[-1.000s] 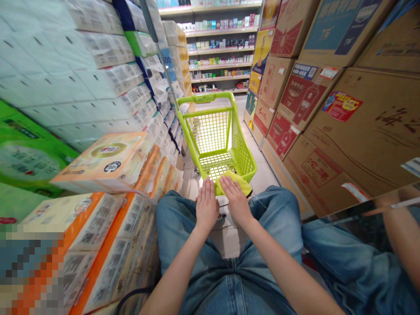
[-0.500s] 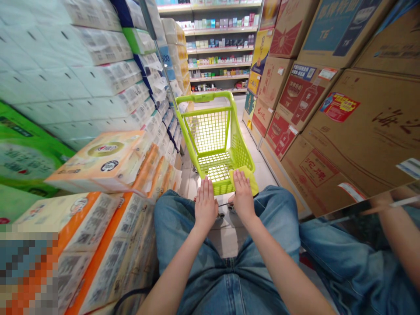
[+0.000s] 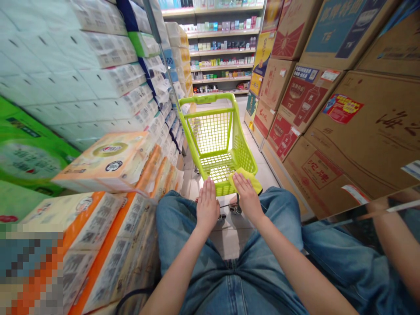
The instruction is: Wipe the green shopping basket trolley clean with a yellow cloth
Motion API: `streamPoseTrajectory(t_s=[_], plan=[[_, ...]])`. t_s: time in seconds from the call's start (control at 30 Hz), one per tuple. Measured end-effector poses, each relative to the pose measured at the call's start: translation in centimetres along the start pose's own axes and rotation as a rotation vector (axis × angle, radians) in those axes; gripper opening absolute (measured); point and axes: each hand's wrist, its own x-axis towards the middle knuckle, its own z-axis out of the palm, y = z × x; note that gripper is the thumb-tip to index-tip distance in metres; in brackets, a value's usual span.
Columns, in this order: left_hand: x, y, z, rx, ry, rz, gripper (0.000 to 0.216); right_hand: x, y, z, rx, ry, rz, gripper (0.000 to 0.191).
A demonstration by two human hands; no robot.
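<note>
A lime-green plastic shopping basket cart [image 3: 242,144] stands in front of my knees, with a grid of holes in its walls and floor. My right hand [image 3: 246,192] lies over a yellow cloth [image 3: 254,181], pressing it on the cart's near right rim; part of the cloth is hidden under the fingers. At the near left corner of the cart is my left hand [image 3: 207,202], its fingers stretched forward and nothing visible in it. Its palm is hidden, so I cannot tell how firmly it touches the rim.
Stacked tissue packs [image 3: 108,151] line the left side close to my leg. Cardboard cartons [image 3: 354,127] are piled along the right. Shelves [image 3: 223,52] with small boxed goods close the far end of the aisle. A grey pole [image 3: 167,70] rises behind the cart's left.
My right hand has shifted slightly right and turned on the rim, and the cloth has moved with it. The left hand stays at the near left corner. The view has shifted a little.
</note>
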Motion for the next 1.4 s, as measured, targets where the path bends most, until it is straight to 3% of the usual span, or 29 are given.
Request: streamPoseTrajectory(t_s=[0.1, 0.2, 0.3, 0.47, 0.57, 0.73, 0.9, 1.0, 1.1, 1.3, 1.4], plan=[[0.1, 0.1, -0.1, -0.019, -0.003, 0.002, 0.09, 0.0, 3.0, -1.3, -0.048, 0.04, 0.102, 0.088], [0.1, 0.1, 0.0, -0.022, -0.001, -0.001, 0.091, 0.2, 3.4, -1.4, -0.069, 0.058, 0.176, 0.088], [0.0, 0.2, 0.3, -0.01, 0.005, -0.009, 0.09, 0.4, 0.7, 0.0, -0.064, 0.079, 0.2, 0.088], [-0.1, 0.1, 0.6, 0.021, 0.037, -0.018, 0.086, 1.0, -6.1, 2.5, 0.033, -0.013, 0.068, 0.079], [-0.1, 0.0, 0.5, 0.033, 0.038, -0.011, 0.084, 1.2, -7.1, 2.6, 0.058, -0.046, 0.024, 0.078], [-0.1, -0.1, 0.3, -0.001, 0.013, -0.002, 0.086, 0.3, -3.0, 0.9, 0.038, -0.052, -0.064, 0.085], [0.0, 0.0, 0.2, -0.02, -0.003, -0.002, 0.088, -0.1, 2.8, -1.0, -0.043, 0.039, 0.074, 0.084], [0.1, 0.1, 0.3, -0.015, 0.005, -0.005, 0.088, 0.1, 4.1, -1.3, -0.051, 0.08, 0.148, 0.086], [0.0, 0.2, 0.4, -0.015, 0.016, -0.013, 0.089, 0.3, 2.3, -0.3, -0.04, 0.085, 0.18, 0.088], [-0.1, 0.1, 0.6, 0.022, 0.033, -0.024, 0.086, 0.9, -5.6, 2.8, 0.044, 0.001, 0.067, 0.078], [-0.1, 0.0, 0.5, 0.045, 0.031, -0.024, 0.082, 1.2, -7.2, 3.1, 0.061, -0.023, 0.035, 0.073]])
